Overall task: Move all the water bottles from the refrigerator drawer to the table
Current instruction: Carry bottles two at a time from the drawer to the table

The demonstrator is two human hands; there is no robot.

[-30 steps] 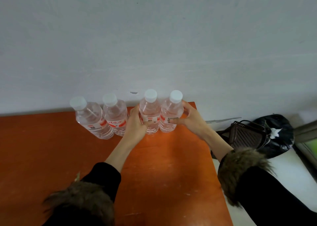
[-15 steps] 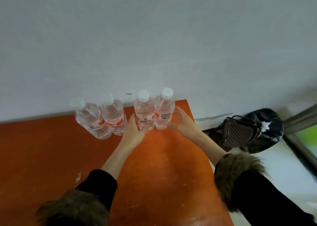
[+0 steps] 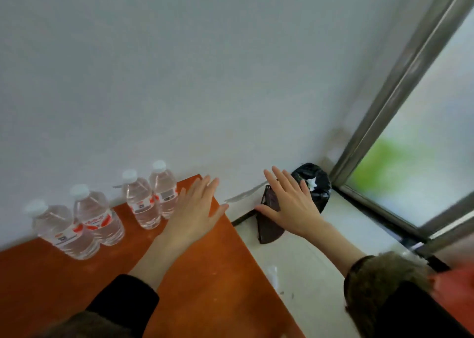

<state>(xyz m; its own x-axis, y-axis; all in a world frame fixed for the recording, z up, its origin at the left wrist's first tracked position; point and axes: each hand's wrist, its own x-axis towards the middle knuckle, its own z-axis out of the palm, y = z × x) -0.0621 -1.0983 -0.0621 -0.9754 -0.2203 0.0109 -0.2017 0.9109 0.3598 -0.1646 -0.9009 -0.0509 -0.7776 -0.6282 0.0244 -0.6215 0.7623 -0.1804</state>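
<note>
**Four bottles on the table, both hands empty**

Nearest, at six o'clock, dark fur-cuffed sleeves (image 3: 379, 284) frame the orange table (image 3: 210, 273). The left hand (image 3: 195, 209) hovers over its far corner, fingers spread flat, holding nothing. The right hand (image 3: 292, 204), at three o'clock off the table edge, is equally splayed and empty. Toward ten o'clock, four water bottles (image 3: 102, 217) stand along the wall (image 3: 179, 81) in two touching pairs. Beyond the right hand sits a black bag (image 3: 320, 184).
</note>
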